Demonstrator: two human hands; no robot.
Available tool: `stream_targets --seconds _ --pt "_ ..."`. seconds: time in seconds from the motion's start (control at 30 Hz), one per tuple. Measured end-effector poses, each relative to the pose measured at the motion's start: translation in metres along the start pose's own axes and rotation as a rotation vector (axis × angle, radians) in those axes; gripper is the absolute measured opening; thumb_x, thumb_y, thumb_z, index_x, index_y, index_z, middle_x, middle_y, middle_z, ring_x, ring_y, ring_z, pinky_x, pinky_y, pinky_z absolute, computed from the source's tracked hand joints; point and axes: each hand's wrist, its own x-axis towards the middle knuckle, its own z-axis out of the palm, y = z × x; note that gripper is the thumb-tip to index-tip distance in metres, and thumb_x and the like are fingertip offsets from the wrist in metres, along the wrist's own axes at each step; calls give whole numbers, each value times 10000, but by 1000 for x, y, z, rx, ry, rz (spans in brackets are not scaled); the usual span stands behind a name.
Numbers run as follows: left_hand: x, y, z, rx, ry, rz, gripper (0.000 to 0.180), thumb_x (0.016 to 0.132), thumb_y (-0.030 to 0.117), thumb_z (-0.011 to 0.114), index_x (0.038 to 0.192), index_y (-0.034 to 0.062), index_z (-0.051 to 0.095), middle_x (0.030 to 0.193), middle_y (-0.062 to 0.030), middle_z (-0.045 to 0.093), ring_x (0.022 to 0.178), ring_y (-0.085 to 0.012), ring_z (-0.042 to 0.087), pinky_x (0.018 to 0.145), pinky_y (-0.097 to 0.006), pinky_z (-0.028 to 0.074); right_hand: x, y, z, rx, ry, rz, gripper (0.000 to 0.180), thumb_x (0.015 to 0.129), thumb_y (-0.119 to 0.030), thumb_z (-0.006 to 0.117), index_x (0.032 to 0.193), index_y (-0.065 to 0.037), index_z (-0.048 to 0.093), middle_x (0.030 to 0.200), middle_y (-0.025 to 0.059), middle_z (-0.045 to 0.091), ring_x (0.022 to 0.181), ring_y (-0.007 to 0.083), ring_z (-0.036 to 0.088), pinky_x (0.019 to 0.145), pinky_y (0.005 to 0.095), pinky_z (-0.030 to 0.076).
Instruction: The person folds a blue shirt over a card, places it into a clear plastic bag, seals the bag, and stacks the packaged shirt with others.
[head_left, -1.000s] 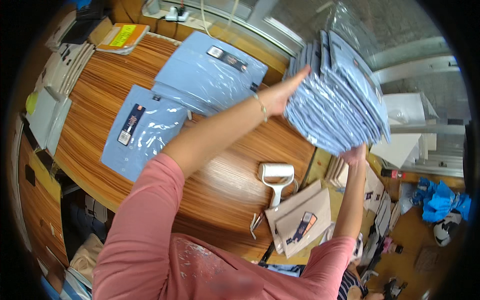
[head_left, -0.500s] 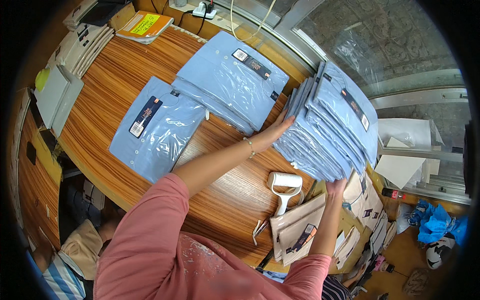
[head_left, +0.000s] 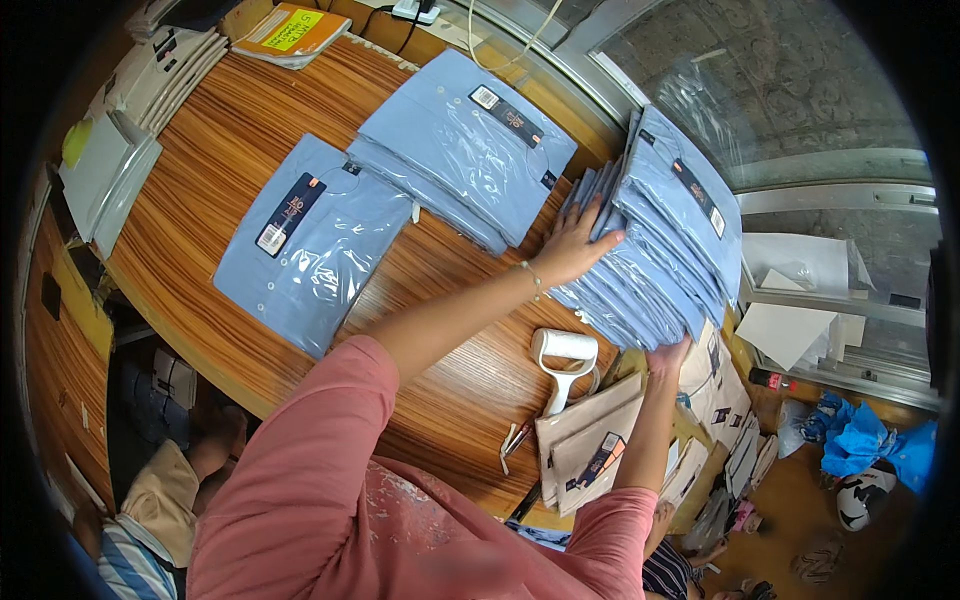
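Bagged blue shirts point(head_left: 675, 235), stacked, right of frame: lowered, seemingly settled. Left hand point(head_left: 578, 246): fingers splayed against stack. Right hand point(head_left: 668, 356): at lower edge, fingers hidden, grip untellable.

The shirts point(head_left: 655, 185) are light blue with dark blue tags point(head_left: 290, 215), and the bench point(head_left: 230, 120) is brown with darker stripes. The roller point(head_left: 567, 345) is white and the packs point(head_left: 582, 462) are beige. The sleeve point(head_left: 300, 450) is pink, and the book point(head_left: 262, 40) is orange with a yellow patch point(head_left: 293, 32).
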Motion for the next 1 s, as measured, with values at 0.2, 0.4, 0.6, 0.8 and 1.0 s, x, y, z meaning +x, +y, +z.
stream_targets --seconds 0.2,0.4,0.6,0.8,1.0 --pt "13 42 -35 -900 -12 -41 887 849 642 383 1444 44 110 1481 -233 97 1375 -356 83 1110 -426 82 -19 -59 11 -280 213 -201 652 907 -582 307 1382 -135 316 1370 122 385 1232 350 372 995 511 308" --pt "76 69 -39 -487 -197 -41 909 823 597 478 1435 22 130 1451 -238 185 1357 -318 169 1089 -392 179 -9 -83 55 -482 -28 -240 665 942 -512 304 1417 -55 221 1446 118 290 1326 284 257 1091 452 182" --pt "104 50 -23 -248 -242 71 902 846 569 484 1412 -41 137 1474 -204 160 1373 -288 143 1094 -369 186 -5 -71 61 -172 -59 -257 529 960 -347 370 1385 -45 281 1402 123 351 1296 240 317 1093 392 209" --pt "-48 11 -21 -273 283 272 571 905 318 507 1340 3 315 1394 -210 317 1247 -277 353 995 -356 316 -43 -43 19 -87 474 -401 362 896 -395 468 1133 -122 481 1071 78 541 1022 179 506 866 407 381" --pt "-76 -27 -17 208 -501 -57 339 838 268 598 1034 -7 561 992 -135 603 896 -260 580 732 -340 435 -80 52 37 -837 -90 -159 255 894 -213 547 808 3 651 719 57 639 625 106 569 591 227 444"
